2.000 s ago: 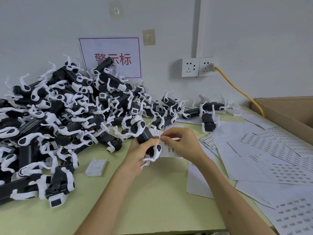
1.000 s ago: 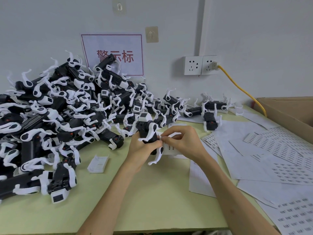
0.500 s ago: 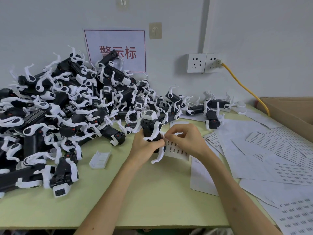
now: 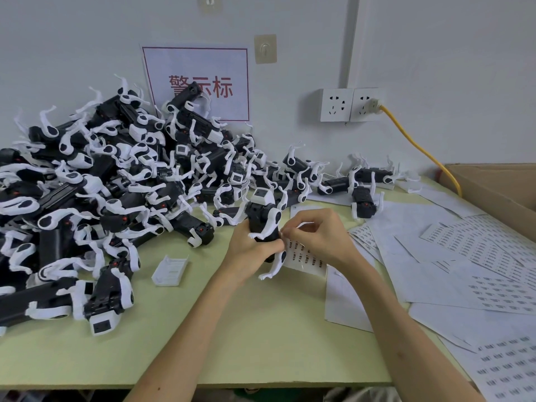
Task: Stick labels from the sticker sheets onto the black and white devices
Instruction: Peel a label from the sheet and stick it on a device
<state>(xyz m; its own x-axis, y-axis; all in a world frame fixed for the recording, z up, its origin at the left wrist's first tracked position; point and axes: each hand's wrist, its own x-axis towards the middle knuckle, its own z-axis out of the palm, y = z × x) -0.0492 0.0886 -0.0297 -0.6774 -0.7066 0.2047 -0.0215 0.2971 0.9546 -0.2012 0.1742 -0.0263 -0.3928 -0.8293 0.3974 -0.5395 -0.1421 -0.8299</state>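
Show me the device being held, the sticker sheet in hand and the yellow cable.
held device [image 4: 256,216], head view, black upper body.
sticker sheet [image 4: 307,256], head view, printed lower part.
yellow cable [image 4: 415,143], head view, middle stretch against the wall.

The left hand [image 4: 249,250] covers part of the device [image 4: 262,219] it grips. What sits between the right hand's [image 4: 316,236] fingertips is too small to tell. The sticker sheet's [image 4: 304,258] print is too tiny to read. The pile [image 4: 116,181] runs off the left edge — the cardboard box [image 4: 499,187] off the right.
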